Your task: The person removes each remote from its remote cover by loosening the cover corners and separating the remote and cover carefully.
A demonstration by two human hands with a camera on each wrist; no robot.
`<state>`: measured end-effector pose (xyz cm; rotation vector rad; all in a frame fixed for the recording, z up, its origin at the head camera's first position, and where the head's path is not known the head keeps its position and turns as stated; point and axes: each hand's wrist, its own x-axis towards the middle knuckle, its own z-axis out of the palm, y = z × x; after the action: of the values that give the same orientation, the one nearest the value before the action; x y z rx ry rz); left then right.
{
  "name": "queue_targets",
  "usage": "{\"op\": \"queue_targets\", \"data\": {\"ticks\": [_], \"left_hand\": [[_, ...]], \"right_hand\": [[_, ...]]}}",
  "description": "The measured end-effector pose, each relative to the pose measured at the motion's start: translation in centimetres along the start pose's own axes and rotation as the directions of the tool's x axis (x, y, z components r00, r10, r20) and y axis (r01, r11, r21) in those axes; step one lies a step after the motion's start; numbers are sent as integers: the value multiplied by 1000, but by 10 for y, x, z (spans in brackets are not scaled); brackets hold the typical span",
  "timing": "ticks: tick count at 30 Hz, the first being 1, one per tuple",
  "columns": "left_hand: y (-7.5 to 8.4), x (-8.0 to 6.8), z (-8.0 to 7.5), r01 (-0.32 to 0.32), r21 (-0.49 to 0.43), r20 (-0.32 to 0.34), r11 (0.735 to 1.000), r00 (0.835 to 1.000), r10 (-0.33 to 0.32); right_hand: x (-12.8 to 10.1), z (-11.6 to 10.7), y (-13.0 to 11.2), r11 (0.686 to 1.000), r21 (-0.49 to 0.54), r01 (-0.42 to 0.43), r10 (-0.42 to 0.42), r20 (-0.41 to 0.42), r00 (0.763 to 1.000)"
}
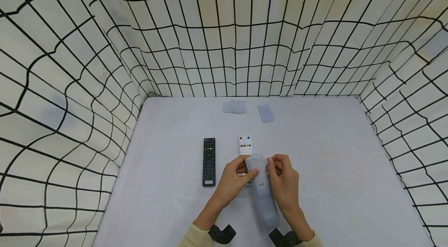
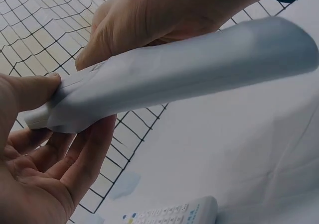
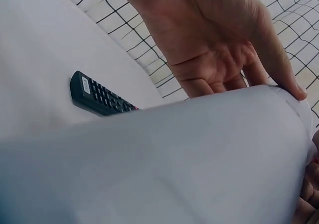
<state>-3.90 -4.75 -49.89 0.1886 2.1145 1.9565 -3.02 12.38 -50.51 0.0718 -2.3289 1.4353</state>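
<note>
A pale translucent sleeve (image 1: 265, 204) with a remote control inside slants between both hands. In the left wrist view the light end of that remote (image 2: 37, 118) sticks out of the sleeve's mouth. My left hand (image 1: 232, 181) grips this far end, thumb on top and fingers beneath. On the other side my right hand (image 1: 285, 184) pinches the sleeve's edge near its mouth between thumb and curled fingers. Under the sleeve lies a white remote control (image 1: 245, 144), partly covered by it and the left hand. A black remote control (image 1: 209, 161) rests left of the left hand.
Two folded translucent sleeves (image 1: 234, 106) (image 1: 266, 113) lie near the back of the white table (image 1: 168, 130). Black netting (image 1: 224, 48) over pale sheeting stands at the back and both sides.
</note>
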Motion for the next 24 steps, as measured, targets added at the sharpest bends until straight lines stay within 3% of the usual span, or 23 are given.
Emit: {"op": "queue_targets", "data": {"ticks": [19,24], "left_hand": [[-6,-4,-9,9,-23,64,1000,998,-7],[-3,-3,-10,-3,-17,34,1000,999,4]], "right_hand": [[-4,8,-6,976,36,-214,212,47,976],[-2,5,-6,979,47,-197,191,113,975]]}}
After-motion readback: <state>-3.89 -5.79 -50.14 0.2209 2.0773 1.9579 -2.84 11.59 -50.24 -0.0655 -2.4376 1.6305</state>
